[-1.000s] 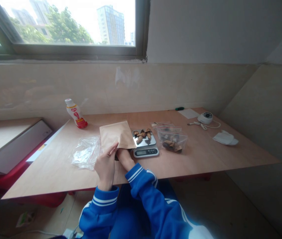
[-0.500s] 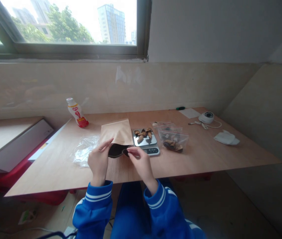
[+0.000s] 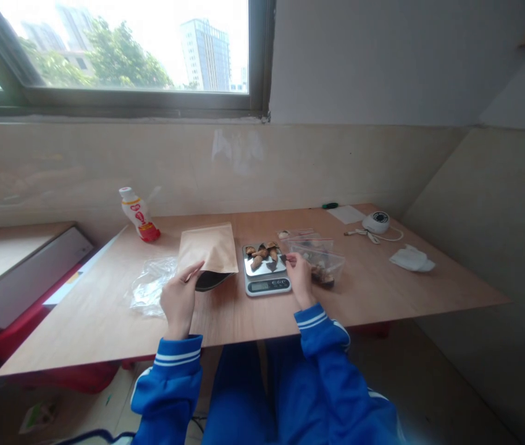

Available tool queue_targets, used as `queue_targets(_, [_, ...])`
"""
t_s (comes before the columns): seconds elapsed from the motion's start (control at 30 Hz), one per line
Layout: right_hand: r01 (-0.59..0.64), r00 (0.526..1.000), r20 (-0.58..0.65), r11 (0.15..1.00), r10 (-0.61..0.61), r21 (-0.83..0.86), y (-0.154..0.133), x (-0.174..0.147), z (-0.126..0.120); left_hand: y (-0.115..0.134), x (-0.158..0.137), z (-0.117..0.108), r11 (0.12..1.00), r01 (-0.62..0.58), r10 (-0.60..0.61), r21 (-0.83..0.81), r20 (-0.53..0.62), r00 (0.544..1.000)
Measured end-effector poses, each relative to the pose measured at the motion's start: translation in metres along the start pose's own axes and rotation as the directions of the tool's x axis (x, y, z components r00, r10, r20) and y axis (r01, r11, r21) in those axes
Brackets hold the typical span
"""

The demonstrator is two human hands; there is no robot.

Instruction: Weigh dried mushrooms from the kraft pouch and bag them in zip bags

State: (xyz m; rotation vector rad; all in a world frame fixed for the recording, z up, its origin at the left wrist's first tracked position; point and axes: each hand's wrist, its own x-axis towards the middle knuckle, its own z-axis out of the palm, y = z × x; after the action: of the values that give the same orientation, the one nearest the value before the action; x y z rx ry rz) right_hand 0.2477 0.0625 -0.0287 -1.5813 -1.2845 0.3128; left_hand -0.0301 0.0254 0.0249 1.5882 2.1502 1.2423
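Observation:
My left hand (image 3: 179, 303) is closed on the edge of a kraft paper bag (image 3: 209, 244), whose mouth gapes towards me with a dark inside. Right of the bag stands a small digital kitchen scale (image 3: 268, 286) with a shiny square plate. Several brown dried pieces (image 3: 262, 252), resembling dried mushrooms, lie on that plate. At the plate's right edge, my right hand (image 3: 300, 278) pinches a small dark dried piece (image 3: 283, 258) between thumb and fingers. Behind this hand, a clear zip bag (image 3: 334, 262) with more brown pieces is partly hidden.
A crumpled clear plastic bag (image 3: 151, 287) lies to the left, with a drink bottle (image 3: 139, 216) behind it. Towards the right are a white dome camera (image 3: 375, 222) with its cable, a white paper (image 3: 346, 214), a green-handled tool (image 3: 330, 205) and a white tissue (image 3: 411, 259).
My right hand has moved from the paper bag's mouth rightwards to the scale's plate. My left hand keeps holding the bag, and the scale's front shows fully now. The view has shifted slightly.

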Motion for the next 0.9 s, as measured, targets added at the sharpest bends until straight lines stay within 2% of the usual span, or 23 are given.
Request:
queue_targets(0.13, [0.074, 0.997, 0.015, 0.994, -0.073, -0.081, -0.005, -0.001, 0.007, -0.002, 0.006, 0.001, 0.999, -0.021, 0.021, 0.04, -0.002, 1.0])
queue_targets(0.27, [0.168, 0.986, 0.012, 0.963, -0.169, -0.21, -0.01, -0.006, 0.005, -0.004, 0.013, 0.007, 0.997, -0.045, 0.044, 0.066, 0.017, 0.999])
queue_targets(0.43, [0.199, 0.98, -0.018, 0.978, -0.2, -0.059, -0.015, -0.019, -0.019, -0.016, 0.021, 0.025, 0.989, -0.149, 0.149, -0.01, 0.115, 0.982])
queue_targets(0.53, [0.186, 0.983, -0.012, 0.983, -0.185, 0.012, -0.01, -0.03, -0.039, -0.026, 0.019, 0.03, 0.964, -0.256, 0.265, -0.069, 0.177, 0.948])
queue_targets(0.63, [0.128, 0.992, -0.019, 0.991, -0.127, 0.044, 0.002, -0.04, -0.055, -0.039, 0.013, 0.022, 0.945, -0.318, 0.326, -0.078, 0.143, 0.935])
queue_targets(0.73, [0.039, 0.999, 0.003, 0.996, -0.039, 0.074, 0.013, -0.044, -0.065, -0.06, 0.011, 0.006, 0.967, -0.253, 0.253, 0.023, 0.001, 0.967])
queue_targets(0.77, [0.013, 1.0, 0.023, 0.997, -0.014, 0.082, 0.015, -0.045, -0.068, -0.069, 0.012, 0.0, 0.974, -0.216, 0.217, 0.066, -0.01, 0.976])
queue_targets(0.9, [-0.036, 0.995, 0.096, 0.995, 0.026, 0.096, 0.014, -0.044, -0.075, -0.101, 0.018, -0.012, 0.975, -0.088, 0.062, 0.202, 0.129, 0.99])
